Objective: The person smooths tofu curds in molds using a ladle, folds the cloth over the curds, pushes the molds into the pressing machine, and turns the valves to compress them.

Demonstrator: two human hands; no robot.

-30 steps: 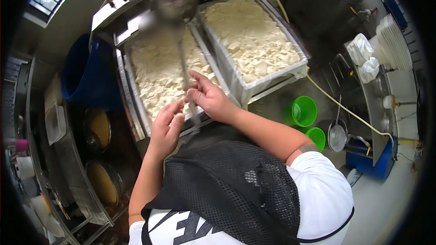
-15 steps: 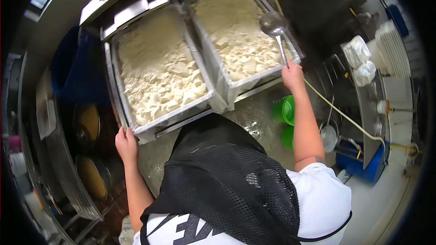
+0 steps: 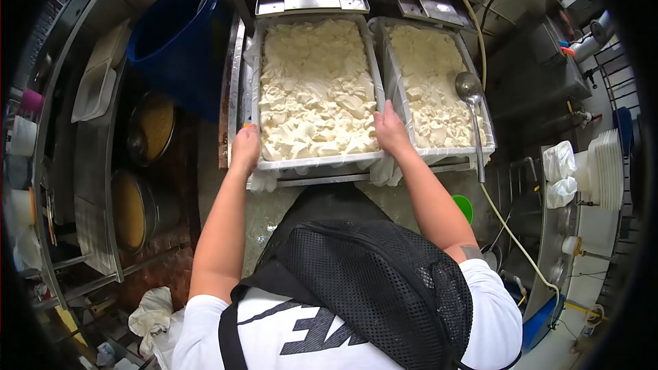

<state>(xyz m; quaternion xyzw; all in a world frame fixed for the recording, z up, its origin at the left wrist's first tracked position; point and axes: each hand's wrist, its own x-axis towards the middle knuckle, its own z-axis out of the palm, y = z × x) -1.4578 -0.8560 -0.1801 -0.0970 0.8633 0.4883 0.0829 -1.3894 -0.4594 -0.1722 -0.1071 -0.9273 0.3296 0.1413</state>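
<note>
Two cloth-lined trays of broken, soft white curd stand side by side in front of me. My left hand (image 3: 245, 147) is closed on the left edge of the left tray (image 3: 322, 162), near its front corner. On the opposite edge of that tray, my right hand (image 3: 391, 129) has its fingers wrapped over the rim, in the gap between the two trays. A metal ladle (image 3: 471, 92) lies across the right tray (image 3: 439, 151), its bowl on the curd and its handle hanging over the front rim. No hand touches it.
A metal frame (image 3: 298, 181) runs under the trays, with steel equipment (image 3: 312, 0) behind. A large blue barrel (image 3: 168, 41) stands at the left, above metal pots (image 3: 140, 212) of yellowish liquid. A green bucket (image 3: 463, 207) and a hose (image 3: 510, 223) are at the right.
My right hand has let go of the ladle, now lying on the right tray, and moved left to the left tray's right edge. My left hand stays on the left edge. The view has turned.
</note>
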